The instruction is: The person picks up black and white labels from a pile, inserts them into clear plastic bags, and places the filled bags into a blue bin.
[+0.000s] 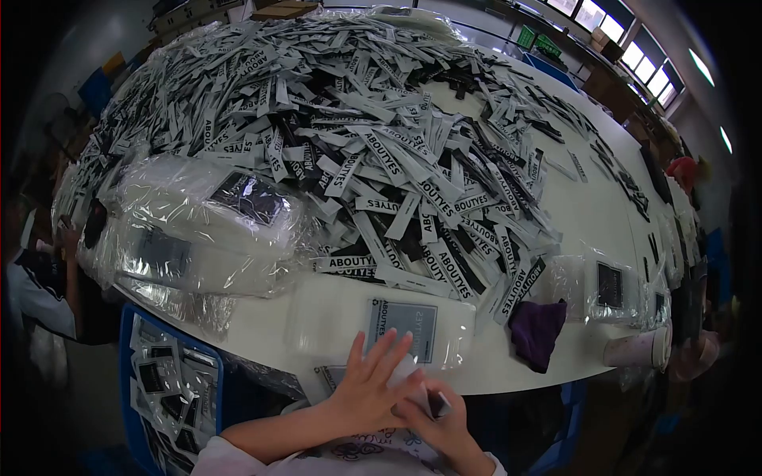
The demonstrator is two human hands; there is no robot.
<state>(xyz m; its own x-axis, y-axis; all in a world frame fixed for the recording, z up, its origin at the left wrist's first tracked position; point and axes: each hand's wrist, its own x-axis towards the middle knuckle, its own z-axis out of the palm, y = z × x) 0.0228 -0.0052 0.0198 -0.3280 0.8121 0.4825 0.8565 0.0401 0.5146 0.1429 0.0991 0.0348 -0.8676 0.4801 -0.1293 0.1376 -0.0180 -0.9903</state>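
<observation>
My left hand (367, 390) has its fingers spread, close above the near edge of a clear plastic bag with a grey printed panel (403, 327). Beside it, my right hand (438, 424) is closed on a small grey-and-white packet (437, 404), mostly hidden by the fingers. The two hands nearly meet, and a whitish sheet shows between them. Part of another clear printed bag (325, 378) sticks out from beneath my left hand. Beyond the bags lies a big heap of narrow strips printed ABOUTYES (385, 163), some white and some black.
Stacked clear bags (214, 230) lie at left, and more bags (609, 285) at right. A purple cloth (537, 335) and a pale cup (635, 349) rest near the front edge. A blue crate (125, 373) of packets stands below. At far left, another person's arm (70, 274) shows.
</observation>
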